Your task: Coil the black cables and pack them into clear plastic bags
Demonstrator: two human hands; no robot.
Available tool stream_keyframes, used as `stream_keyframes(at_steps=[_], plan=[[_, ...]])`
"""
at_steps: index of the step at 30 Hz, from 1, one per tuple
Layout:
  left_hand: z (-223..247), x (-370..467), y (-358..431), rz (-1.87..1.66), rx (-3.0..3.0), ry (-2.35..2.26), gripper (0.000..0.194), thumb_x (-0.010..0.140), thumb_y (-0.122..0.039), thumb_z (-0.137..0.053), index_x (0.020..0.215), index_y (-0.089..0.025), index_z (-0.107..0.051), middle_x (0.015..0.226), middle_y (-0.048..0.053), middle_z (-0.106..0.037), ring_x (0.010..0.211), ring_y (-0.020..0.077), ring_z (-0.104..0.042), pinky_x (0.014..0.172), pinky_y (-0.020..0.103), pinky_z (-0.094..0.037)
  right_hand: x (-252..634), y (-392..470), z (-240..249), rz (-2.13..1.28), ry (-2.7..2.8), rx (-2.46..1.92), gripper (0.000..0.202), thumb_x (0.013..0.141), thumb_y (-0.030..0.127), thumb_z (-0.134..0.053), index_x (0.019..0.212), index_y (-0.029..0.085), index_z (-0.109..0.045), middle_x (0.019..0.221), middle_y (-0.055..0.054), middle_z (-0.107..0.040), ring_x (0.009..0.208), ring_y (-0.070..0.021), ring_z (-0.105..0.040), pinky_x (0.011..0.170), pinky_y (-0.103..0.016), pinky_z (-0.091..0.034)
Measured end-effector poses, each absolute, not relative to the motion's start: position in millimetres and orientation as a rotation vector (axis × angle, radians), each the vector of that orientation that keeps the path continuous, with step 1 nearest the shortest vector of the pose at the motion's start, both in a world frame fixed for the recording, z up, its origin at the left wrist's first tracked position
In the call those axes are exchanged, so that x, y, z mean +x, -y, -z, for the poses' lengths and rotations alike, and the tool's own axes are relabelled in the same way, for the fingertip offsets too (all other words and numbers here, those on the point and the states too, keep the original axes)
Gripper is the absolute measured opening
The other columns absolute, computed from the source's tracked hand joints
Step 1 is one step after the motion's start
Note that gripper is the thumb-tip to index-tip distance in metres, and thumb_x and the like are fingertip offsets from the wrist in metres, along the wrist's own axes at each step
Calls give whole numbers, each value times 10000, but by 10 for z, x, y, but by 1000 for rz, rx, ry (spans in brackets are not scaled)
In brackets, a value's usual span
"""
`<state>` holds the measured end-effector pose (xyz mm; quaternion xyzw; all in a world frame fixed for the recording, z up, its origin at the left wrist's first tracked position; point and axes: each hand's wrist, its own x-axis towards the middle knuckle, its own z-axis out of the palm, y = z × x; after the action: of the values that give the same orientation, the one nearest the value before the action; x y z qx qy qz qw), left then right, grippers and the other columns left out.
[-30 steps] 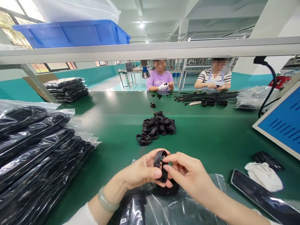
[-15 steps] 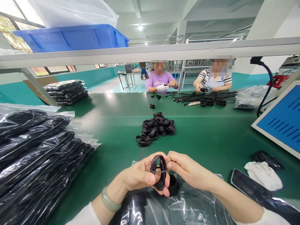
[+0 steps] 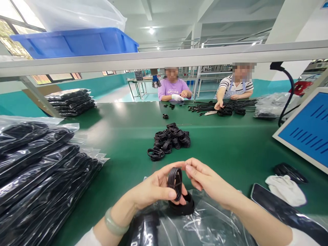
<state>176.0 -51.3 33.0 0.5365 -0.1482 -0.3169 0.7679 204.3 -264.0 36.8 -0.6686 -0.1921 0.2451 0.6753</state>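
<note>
My left hand (image 3: 156,186) is closed around a small coiled black cable (image 3: 175,184), held upright between thumb and fingers, with a thin band across its middle. Close beside it, my right hand (image 3: 205,177) has thumb and forefinger pressed together near the left fingertips. Whether anything is pinched there is too small to make out. Just below the coil, a matte black ring-shaped roll (image 3: 188,206) lies on a clear plastic bag (image 3: 205,227). Farther out on the green table (image 3: 123,136) is a heap of similar cable coils (image 3: 173,138).
Bagged black cables (image 3: 38,181) are stacked at left. On the right lie a phone (image 3: 269,201), a white glove (image 3: 287,189) and a blue-panelled box (image 3: 307,133). A shelf bar (image 3: 164,56) crosses overhead. Two co-workers sit opposite, near loose cables (image 3: 200,106).
The coil has turned more side-on in my left hand. My right hand has drawn slightly up and away from it. A co-worker at right has reached down to the coils on the table.
</note>
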Motion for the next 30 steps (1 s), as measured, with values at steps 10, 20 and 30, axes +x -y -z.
stream_keyframes(at_steps=[10,20,30], plan=[[-507,1579,611,690,1333,233,891,729,-296,-843,1472,-366,-356,1322,109,-521,956,221,-694,801,325,-533,2053,2655,-454,-596,628,-1385,295,974,429,-559,1141,195,-625,1054,-54,-687,934,-187,-632,815,-322,-490],[-442,1629,675,380,1249,110,648,816,-292,-776,1375,-330,-450,1150,63,-629,1088,237,-659,963,383,-496,1906,2626,-374,-387,398,-1628,438,918,488,-627,1251,269,-446,1101,-41,-603,980,-195,-626,848,-352,-519],[-331,1833,336,-40,2081,89,549,968,-412,-502,1486,-292,-364,1508,106,-443,1370,306,-440,1114,463,-378,1801,2692,-433,-304,744,-2116,265,872,121,-599,1073,284,-542,1147,-6,-663,984,-224,-637,838,-371,-490]])
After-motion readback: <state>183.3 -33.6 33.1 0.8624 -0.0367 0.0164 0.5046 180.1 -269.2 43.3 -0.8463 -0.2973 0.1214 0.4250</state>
